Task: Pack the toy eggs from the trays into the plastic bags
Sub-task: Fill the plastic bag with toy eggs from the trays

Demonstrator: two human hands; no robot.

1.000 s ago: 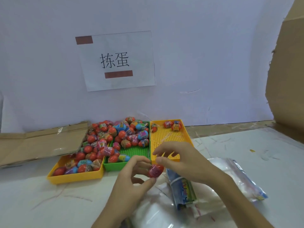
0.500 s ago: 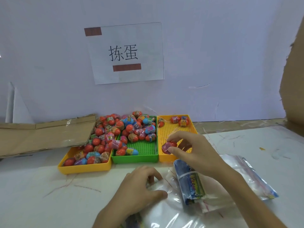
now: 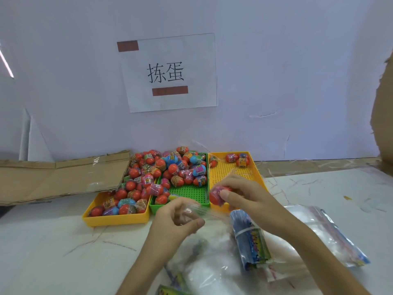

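My right hand (image 3: 248, 196) pinches a red and pink toy egg (image 3: 217, 194) just above the near edge of the right yellow tray (image 3: 258, 177). My left hand (image 3: 176, 218) grips the mouth of a clear plastic bag (image 3: 195, 210), lifted off the table below the egg. The left yellow tray (image 3: 114, 219) is heaped with several wrapped eggs (image 3: 140, 179). More eggs fill the far half of the green tray (image 3: 191, 192). Three eggs (image 3: 236, 158) lie at the far end of the right tray.
A banded bundle of flat printed bags (image 3: 251, 239) lies on clear bags (image 3: 331, 235) at the front right. Flattened cardboard (image 3: 59, 175) leans at the back left. A paper sign (image 3: 170, 71) hangs on the wall. Brown cardboard (image 3: 385, 116) stands at the right edge.
My left hand let go of the egg, dropped to the table, then lifted a clear bag by its mouth. My right hand carried the egg up over the right tray's near edge.
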